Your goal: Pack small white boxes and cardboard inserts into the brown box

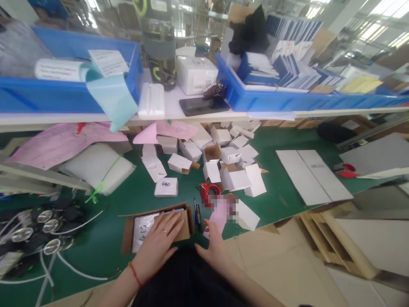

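Observation:
My left hand (pixel 159 243) lies flat with fingers spread on an open brown cardboard box (pixel 128 236) at the near edge of the green table. A silvery plastic-wrapped item (pixel 143 228) shows inside the box, beside my fingers. My right hand (pixel 214 245) is to the right of the box and holds a pink paper slip (pixel 220 213) that is partly blurred. A blue pen (pixel 195 209) lies between the two hands, and red-handled scissors (pixel 207 190) sit just beyond it.
A heap of small folded white boxes (pixel 230 160) fills the table's middle, and one white box marked 440 (pixel 166 186) lies apart. Black round parts with white cables (pixel 35 232) are at the left. Flat white cartons (pixel 313 175) lie right. Blue bins (pixel 73 96) stand on the shelf.

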